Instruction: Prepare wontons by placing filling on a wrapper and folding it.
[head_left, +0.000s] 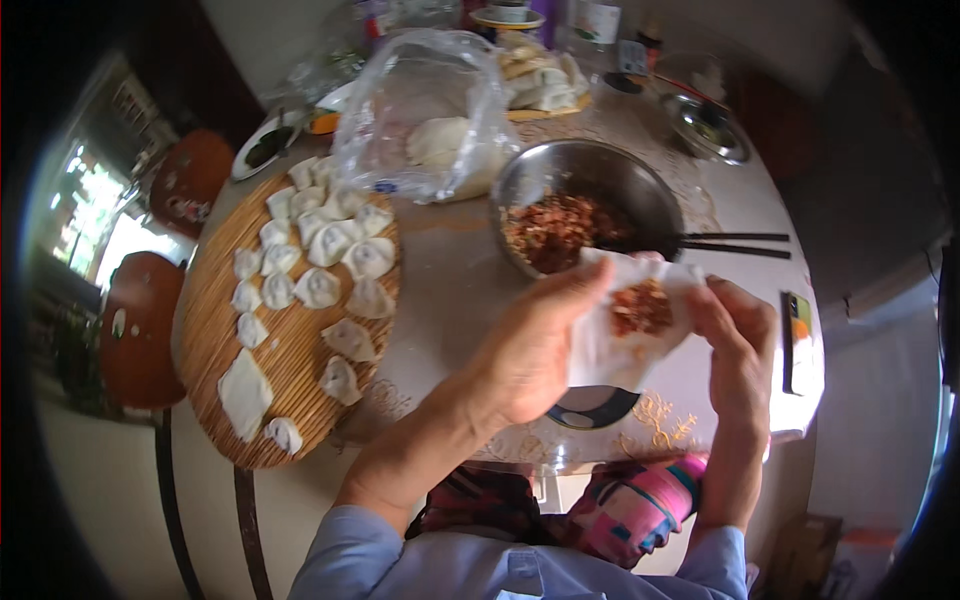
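Note:
A square dough wrapper (600, 352) with a lump of meat filling (641, 309) on it is held up between both hands. My left hand (529, 345) supports its left side, thumb at the upper corner. With fingertips and thumb, my right hand (731, 322) grips its upper right corner. Behind them stands a steel bowl (667, 187) with chopped meat filling (559, 229); two dark chopsticks (739, 244) stick out past its right side. On the left, a round reed tray (202, 352) bears many folded dumplings (334, 241) and several flat wrappers (245, 394).
Behind the tray lies a clear plastic bag (420, 112) with dough inside. Farther back are a stack of wrappers (544, 86), a dish of dark greens (268, 146) and a metal dish (705, 127). A phone (798, 343) lies at the right edge; a dark round object (592, 409) is below the hands.

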